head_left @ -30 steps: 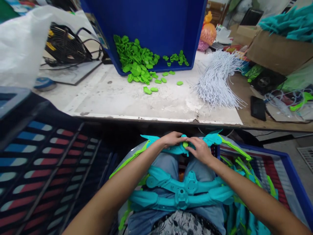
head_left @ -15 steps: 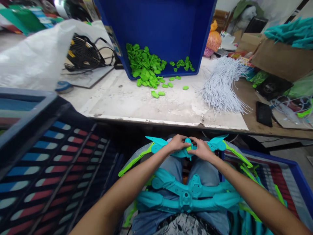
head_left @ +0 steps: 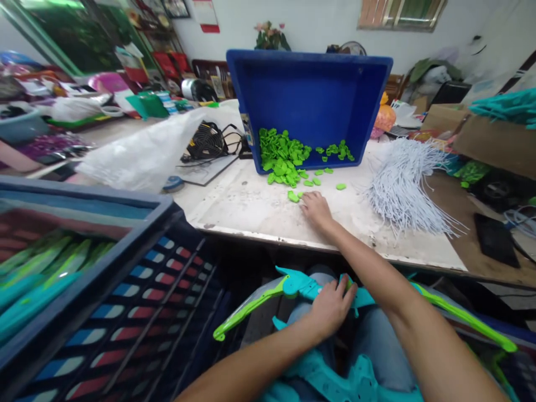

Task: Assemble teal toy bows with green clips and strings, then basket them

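My left hand is closed around the middle of a teal and green bow-shaped plastic toy, which lies across my lap. A bit of green shows between the fingers of that hand. Out on the table, my right hand has its bent fingertips on a small green plastic piece, which they partly cover. Just left of it lies another small green piece. Lower on my lap rest more teal bow-shaped parts, partly hidden by my forearms.
A blue bin lies on its side on the table, with many green pieces spilling out. White ties lie in a bundle to the right. A dark crate with teal and green parts stands at left.
My right hand has left the toy and moved forward to the green pieces on the table. My left hand stays on the toy. The view has tilted up.
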`<state>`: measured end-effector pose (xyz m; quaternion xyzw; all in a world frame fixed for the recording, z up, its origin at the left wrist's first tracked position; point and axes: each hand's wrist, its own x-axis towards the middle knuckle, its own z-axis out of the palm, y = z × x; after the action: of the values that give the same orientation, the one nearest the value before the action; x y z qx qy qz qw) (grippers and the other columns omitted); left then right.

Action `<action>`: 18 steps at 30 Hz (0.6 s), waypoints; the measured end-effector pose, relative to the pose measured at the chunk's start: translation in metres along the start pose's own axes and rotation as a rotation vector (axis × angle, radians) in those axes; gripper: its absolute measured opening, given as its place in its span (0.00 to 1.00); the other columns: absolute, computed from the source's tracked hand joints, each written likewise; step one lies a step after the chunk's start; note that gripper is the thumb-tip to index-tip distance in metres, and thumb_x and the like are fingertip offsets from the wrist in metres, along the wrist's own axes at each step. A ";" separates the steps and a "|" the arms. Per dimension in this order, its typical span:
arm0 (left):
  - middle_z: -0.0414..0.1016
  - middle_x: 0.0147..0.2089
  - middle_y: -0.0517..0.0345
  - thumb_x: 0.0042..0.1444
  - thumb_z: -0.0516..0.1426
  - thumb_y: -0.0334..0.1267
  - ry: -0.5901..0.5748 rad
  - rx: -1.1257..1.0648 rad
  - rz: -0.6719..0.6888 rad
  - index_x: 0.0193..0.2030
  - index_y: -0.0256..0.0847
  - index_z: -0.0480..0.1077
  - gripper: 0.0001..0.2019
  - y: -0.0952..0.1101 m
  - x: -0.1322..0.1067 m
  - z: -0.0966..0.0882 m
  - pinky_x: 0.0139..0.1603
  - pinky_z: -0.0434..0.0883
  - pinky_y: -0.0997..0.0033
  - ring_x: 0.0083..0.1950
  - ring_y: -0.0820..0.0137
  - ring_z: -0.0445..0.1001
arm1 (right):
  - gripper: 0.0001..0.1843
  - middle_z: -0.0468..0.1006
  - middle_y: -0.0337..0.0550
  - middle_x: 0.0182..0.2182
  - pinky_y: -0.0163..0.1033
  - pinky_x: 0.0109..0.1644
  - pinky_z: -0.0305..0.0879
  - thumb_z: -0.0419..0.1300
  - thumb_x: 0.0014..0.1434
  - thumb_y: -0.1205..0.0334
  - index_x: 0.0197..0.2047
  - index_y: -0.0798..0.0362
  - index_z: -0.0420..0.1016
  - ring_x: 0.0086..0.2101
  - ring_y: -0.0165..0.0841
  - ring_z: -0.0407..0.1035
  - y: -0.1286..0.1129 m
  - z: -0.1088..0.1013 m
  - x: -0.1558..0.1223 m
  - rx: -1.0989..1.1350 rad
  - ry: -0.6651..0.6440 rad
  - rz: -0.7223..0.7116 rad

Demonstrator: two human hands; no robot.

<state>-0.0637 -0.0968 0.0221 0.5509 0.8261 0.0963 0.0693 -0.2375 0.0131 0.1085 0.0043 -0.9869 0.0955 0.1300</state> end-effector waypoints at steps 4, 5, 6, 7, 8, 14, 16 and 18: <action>0.66 0.58 0.38 0.55 0.54 0.33 -0.098 -0.180 0.085 0.61 0.35 0.58 0.25 -0.019 0.009 -0.032 0.48 0.72 0.57 0.50 0.55 0.71 | 0.12 0.75 0.50 0.47 0.49 0.51 0.55 0.54 0.63 0.65 0.47 0.56 0.73 0.51 0.45 0.57 -0.017 0.016 0.036 -0.021 0.011 -0.031; 0.66 0.58 0.39 0.53 0.57 0.35 -0.106 -0.231 0.100 0.60 0.36 0.59 0.26 -0.024 0.010 -0.040 0.49 0.71 0.58 0.52 0.55 0.71 | 0.11 0.77 0.50 0.45 0.49 0.51 0.54 0.53 0.64 0.66 0.46 0.56 0.74 0.50 0.45 0.58 -0.019 0.016 0.038 -0.026 0.008 -0.042; 0.65 0.59 0.41 0.52 0.59 0.38 -0.113 -0.281 0.111 0.59 0.38 0.61 0.26 -0.028 0.012 -0.047 0.49 0.71 0.60 0.53 0.55 0.70 | 0.12 0.77 0.50 0.43 0.48 0.50 0.54 0.51 0.64 0.67 0.47 0.55 0.74 0.49 0.44 0.59 -0.019 0.014 0.036 -0.030 0.008 -0.049; 0.66 0.58 0.43 0.51 0.60 0.40 -0.129 -0.330 0.119 0.56 0.39 0.64 0.25 -0.031 0.014 -0.053 0.49 0.70 0.62 0.53 0.55 0.70 | 0.13 0.77 0.50 0.42 0.48 0.50 0.53 0.50 0.64 0.68 0.49 0.54 0.73 0.48 0.44 0.59 -0.018 0.011 0.032 -0.035 0.013 -0.047; 0.69 0.55 0.45 0.50 0.61 0.43 -0.161 -0.377 0.120 0.52 0.40 0.67 0.22 -0.035 0.016 -0.058 0.46 0.70 0.65 0.51 0.56 0.71 | 0.15 0.77 0.50 0.43 0.48 0.49 0.53 0.50 0.64 0.67 0.51 0.53 0.72 0.48 0.45 0.59 -0.015 0.006 0.025 -0.044 0.022 -0.036; 0.69 0.29 0.60 0.48 0.62 0.47 -0.439 -0.632 0.021 0.36 0.37 0.70 0.15 -0.047 0.039 -0.061 0.29 0.60 0.73 0.30 0.68 0.67 | 0.11 0.76 0.54 0.38 0.45 0.44 0.58 0.56 0.61 0.60 0.44 0.54 0.76 0.42 0.45 0.65 0.025 -0.035 -0.059 -0.221 -0.127 0.087; 0.65 0.26 0.63 0.49 0.61 0.45 -0.486 -0.760 0.034 0.29 0.38 0.68 0.12 -0.048 0.045 -0.055 0.29 0.58 0.74 0.29 0.72 0.63 | 0.12 0.76 0.54 0.36 0.44 0.44 0.60 0.57 0.62 0.58 0.43 0.56 0.76 0.40 0.44 0.66 0.042 -0.045 -0.086 -0.218 -0.189 0.113; 0.61 0.23 0.65 0.50 0.60 0.44 -0.522 -0.851 0.048 0.25 0.38 0.65 0.13 -0.048 0.049 -0.050 0.29 0.55 0.75 0.27 0.74 0.59 | 0.14 0.75 0.54 0.39 0.44 0.47 0.62 0.58 0.61 0.56 0.44 0.56 0.76 0.43 0.44 0.66 0.057 -0.049 -0.105 -0.173 -0.173 0.079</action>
<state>-0.1364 -0.0738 0.0587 0.4985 0.6557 0.2850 0.4902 -0.1259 0.0768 0.1174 -0.0376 -0.9984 0.0144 0.0405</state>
